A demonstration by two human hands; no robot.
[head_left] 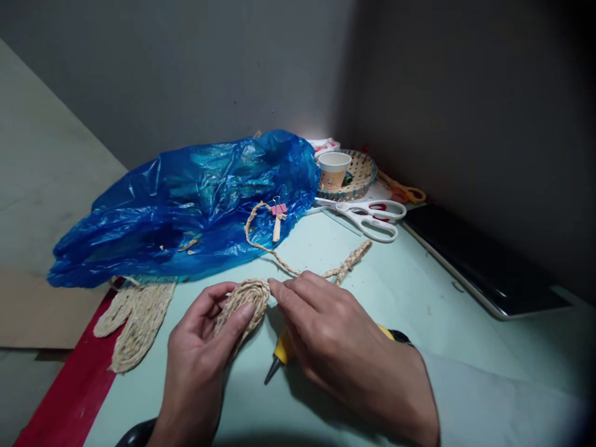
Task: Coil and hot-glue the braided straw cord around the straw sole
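An oval coil of braided straw (257, 292) is gripped in my left hand (200, 347), the thumb lying across its face. The fingertips of my right hand (330, 335) meet at the coil's right edge, pinching the straw braid there. From behind that hand a thin braided straw cord (254, 239) runs left and curves up to a pink binder clip (279, 209). A thicker straw braid (354, 259) lies beyond my right knuckles. Below my right hand rests a yellow glue gun (282, 349) with a dark nozzle, its body mostly hidden.
A blue plastic bag (186, 205) spreads across the back left, above a flat woven straw piece (139, 326). White-handled scissors (367, 217), a paper cup (333, 172), a woven basket (365, 171) and orange-handled scissors (410, 192) sit behind. A dark flat device (479, 261) lies right.
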